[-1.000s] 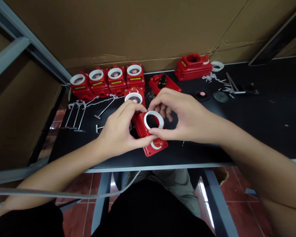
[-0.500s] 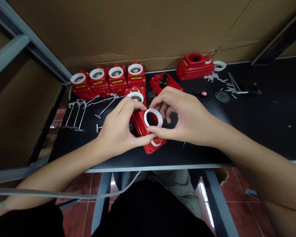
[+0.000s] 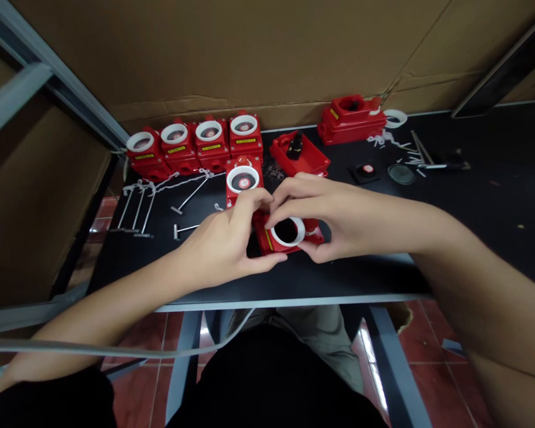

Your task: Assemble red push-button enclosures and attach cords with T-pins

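A red housing (image 3: 266,244) with a yellow label lies on the black bench in front of me, turned so that its label faces left. On its top sits a white ring (image 3: 299,230) around a dark round opening. My right hand (image 3: 325,217) pinches this ring, fingers at its far left rim and thumb at the near right. Curled round the housing's left end is my left hand (image 3: 245,238), its thumb along the near edge and its fingers at the far side, partly hidden. Just behind stands another red unit (image 3: 232,196) with a white-ringed window.
Several finished-looking red units (image 3: 173,156) line the back left. T-handled metal tools (image 3: 142,211) lie before them. An open red shell (image 3: 310,156), a red housing (image 3: 352,128), a loose white ring (image 3: 396,119), a black disc part (image 3: 365,171) and a clear disc (image 3: 401,173) lie farther right.
The housing has been turned so its label end points left, and lowered toward the bench. My right hand has shifted its grip on the white ring; my left hand has moved slightly right.
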A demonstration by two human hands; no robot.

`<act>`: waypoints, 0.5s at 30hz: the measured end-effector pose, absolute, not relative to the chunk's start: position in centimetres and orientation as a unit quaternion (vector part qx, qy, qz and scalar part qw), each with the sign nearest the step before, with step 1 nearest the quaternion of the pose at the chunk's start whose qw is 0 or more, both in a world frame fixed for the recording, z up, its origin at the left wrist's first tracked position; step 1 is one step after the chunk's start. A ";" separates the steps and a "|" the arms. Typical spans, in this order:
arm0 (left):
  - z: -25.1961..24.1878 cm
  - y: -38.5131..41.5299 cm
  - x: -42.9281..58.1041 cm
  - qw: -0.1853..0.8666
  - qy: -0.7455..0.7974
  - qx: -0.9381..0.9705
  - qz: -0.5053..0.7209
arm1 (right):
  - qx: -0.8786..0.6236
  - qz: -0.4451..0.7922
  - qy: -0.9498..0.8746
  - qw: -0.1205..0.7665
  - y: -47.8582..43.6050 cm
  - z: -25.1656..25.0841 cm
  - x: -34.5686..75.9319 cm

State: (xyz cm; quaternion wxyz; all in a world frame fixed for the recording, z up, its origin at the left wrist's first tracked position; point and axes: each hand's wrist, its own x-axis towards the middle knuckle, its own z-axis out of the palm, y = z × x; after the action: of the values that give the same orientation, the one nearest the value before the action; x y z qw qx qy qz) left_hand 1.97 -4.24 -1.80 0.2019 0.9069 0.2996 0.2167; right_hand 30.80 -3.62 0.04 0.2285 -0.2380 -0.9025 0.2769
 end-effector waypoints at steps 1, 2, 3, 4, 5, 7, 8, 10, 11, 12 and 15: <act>-1.9 -4.2 2.0 0.209 0.300 0.905 0.216 | -0.234 0.278 -0.904 0.225 -3.6 -0.1 30.8; -2.0 -4.2 2.0 0.215 0.301 0.904 0.215 | -0.231 0.280 -0.905 0.222 -3.5 -0.2 30.8; -2.1 -4.2 2.1 0.219 0.301 0.903 0.214 | -0.227 0.286 -0.905 0.219 -3.4 -0.2 30.8; -2.2 -4.2 2.1 0.223 0.299 0.903 0.213 | -0.223 0.295 -0.904 0.215 -3.4 0.0 30.8; -2.2 -4.1 2.1 0.226 0.298 0.903 0.209 | -0.220 0.307 -0.902 0.208 -3.3 0.2 30.9; -2.3 -4.1 2.2 0.226 0.299 0.906 0.200 | -0.227 0.326 -0.895 0.201 -3.2 1.2 31.2; -2.2 -4.0 2.2 0.221 0.300 0.908 0.190 | -0.242 0.329 -0.889 0.208 -3.0 1.8 31.5; -2.0 -4.0 2.2 0.205 0.304 0.915 0.167 | -0.304 0.307 -0.869 0.243 -2.5 2.8 32.4; -1.8 -4.0 2.3 0.196 0.305 0.919 0.155 | -0.346 0.275 -0.857 0.264 -2.1 3.1 33.0; -1.6 -4.0 2.3 0.186 0.306 0.922 0.145 | -0.388 0.234 -0.847 0.279 -1.5 3.1 33.7; -1.2 -3.9 2.3 0.167 0.304 0.928 0.138 | -0.474 0.086 -0.833 0.273 0.6 2.1 36.2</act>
State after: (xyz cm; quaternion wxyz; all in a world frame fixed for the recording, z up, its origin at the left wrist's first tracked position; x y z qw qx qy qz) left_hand 2.30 -3.94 -1.25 0.1669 0.9278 0.3036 0.1380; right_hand 36.20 0.60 2.09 0.2727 -0.4739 -0.8329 0.0858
